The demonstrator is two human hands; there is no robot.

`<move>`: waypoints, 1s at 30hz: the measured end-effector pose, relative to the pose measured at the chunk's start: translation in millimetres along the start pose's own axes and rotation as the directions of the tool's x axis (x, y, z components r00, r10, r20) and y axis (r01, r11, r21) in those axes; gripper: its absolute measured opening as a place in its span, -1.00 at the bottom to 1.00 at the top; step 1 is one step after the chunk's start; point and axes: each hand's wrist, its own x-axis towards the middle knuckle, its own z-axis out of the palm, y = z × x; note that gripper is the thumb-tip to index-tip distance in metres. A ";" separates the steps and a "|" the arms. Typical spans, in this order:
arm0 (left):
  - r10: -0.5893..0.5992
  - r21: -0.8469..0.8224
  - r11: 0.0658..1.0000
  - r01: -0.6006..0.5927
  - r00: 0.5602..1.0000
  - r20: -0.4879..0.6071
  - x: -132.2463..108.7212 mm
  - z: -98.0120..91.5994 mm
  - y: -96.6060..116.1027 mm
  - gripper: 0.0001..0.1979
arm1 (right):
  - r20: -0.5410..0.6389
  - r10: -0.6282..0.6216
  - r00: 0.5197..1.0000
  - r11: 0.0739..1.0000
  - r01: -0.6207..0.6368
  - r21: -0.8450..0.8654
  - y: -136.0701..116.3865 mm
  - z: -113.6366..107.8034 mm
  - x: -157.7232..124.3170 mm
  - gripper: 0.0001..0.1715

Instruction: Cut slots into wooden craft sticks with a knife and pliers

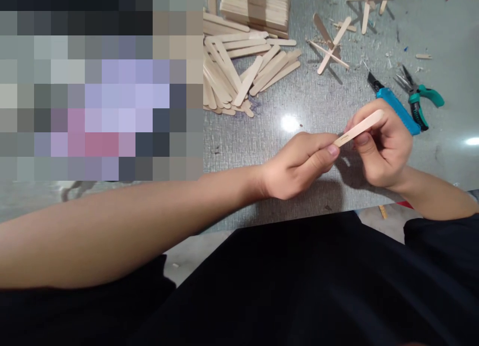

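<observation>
Both of my hands hold one pale wooden craft stick (pixel 359 127) above the grey table (pixel 299 106). My left hand (pixel 299 164) is closed and pinches the stick's lower left end between thumb and fingers. My right hand (pixel 385 146) is closed around the stick's upper right part, with the tip poking out over the fingers. The stick slants up to the right.
A loose pile of craft sticks (pixel 239 74) lies at the back, with a neat stack (pixel 254 6) behind it. Glued stick crosses (pixel 331 44) sit further right. A blue utility knife (pixel 396 106) and green-handled pliers (pixel 419 99) lie right of my hands. A blurred patch covers the upper left.
</observation>
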 end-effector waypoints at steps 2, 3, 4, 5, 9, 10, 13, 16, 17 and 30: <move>-0.013 -0.076 0.997 0.015 1.000 0.018 2.2 1.1 2.4 -0.45 | -0.027 -0.037 0.999 0.997 0.038 0.060 -0.1 0.4 4.4 -0.87; -0.033 -0.117 0.992 0.036 0.999 0.026 3.0 1.6 3.6 -0.44 | -0.044 -0.058 0.997 0.993 0.062 0.097 0.3 1.0 6.6 -0.88; -0.054 -0.153 0.986 0.059 0.998 0.033 3.4 2.0 4.7 -0.43 | -0.060 -0.083 0.995 0.987 0.090 0.132 0.9 1.6 8.6 -0.88; -0.072 -0.178 0.981 0.079 0.996 0.042 3.6 2.3 5.7 -0.43 | -0.071 -0.107 0.992 0.980 0.117 0.159 1.7 2.3 10.2 -0.88; -0.082 -0.186 0.978 0.091 0.995 0.056 2.9 2.3 6.4 -0.45 | -0.090 -0.131 0.987 0.973 0.145 0.179 2.7 3.7 12.3 -0.84; -0.071 -0.179 0.981 0.080 0.996 0.056 2.8 2.2 5.9 -0.47 | -0.082 -0.117 0.990 0.975 0.130 0.182 1.7 3.4 12.4 -0.83; -0.010 -0.151 0.988 0.019 0.998 0.056 2.8 1.9 3.3 -0.53 | -0.022 -0.084 0.996 0.970 0.087 0.226 -3.4 0.9 13.7 -0.81; 0.034 -0.121 0.992 -0.028 0.998 0.052 2.6 0.9 -0.1 -0.55 | 0.048 -0.094 0.994 0.946 0.075 0.315 -8.8 -3.3 17.3 -0.86; 0.048 -0.108 0.993 -0.042 0.997 0.053 2.4 0.2 -1.0 -0.56 | 0.061 -0.101 0.993 0.942 0.076 0.326 -10.2 -4.9 18.7 -0.87; 0.177 0.138 0.971 -0.193 0.977 0.120 2.5 -7.2 3.2 -0.58 | 0.106 -0.265 0.958 0.956 0.247 0.157 -14.6 -14.6 23.8 -0.85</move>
